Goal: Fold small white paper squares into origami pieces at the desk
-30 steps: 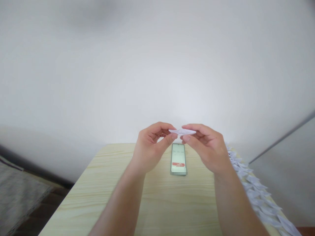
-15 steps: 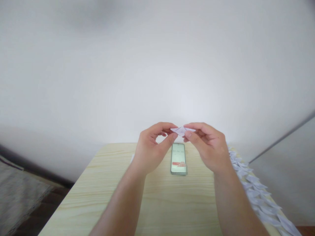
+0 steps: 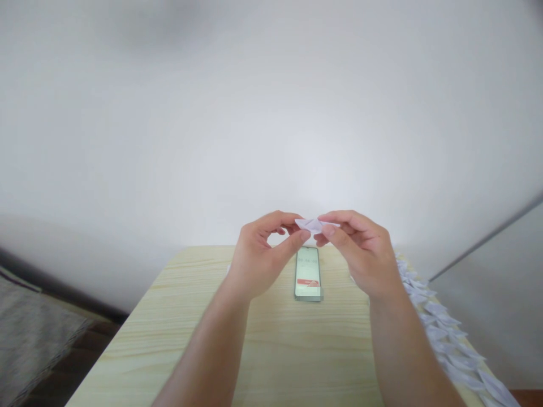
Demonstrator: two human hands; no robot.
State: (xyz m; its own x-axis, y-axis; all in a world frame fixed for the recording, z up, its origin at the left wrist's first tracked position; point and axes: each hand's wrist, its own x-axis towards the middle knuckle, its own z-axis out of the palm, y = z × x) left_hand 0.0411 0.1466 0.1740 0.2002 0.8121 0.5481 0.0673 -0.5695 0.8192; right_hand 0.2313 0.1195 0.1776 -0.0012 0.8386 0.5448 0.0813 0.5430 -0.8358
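Note:
A small piece of folded white paper [image 3: 314,225], shaped like a little boat, is held up in front of the wall above the table's far edge. My left hand [image 3: 268,253] pinches its left end between thumb and fingers. On the other end, my right hand [image 3: 360,249] grips it with the thumb in front and the index finger along the top. Just below the two hands a phone [image 3: 307,271] lies face up, its screen lit with a red bar near the bottom.
Many folded white paper pieces [image 3: 445,328] lie in rows along the right edge of the pale wooden table [image 3: 305,356]. A white wall [image 3: 271,124] rises directly behind it. On the floor at the left is a grey rug [image 3: 34,345].
The folded paper has tilted a little, and my right thumb has shifted slightly right along it. Both hands keep their hold in nearly the same place.

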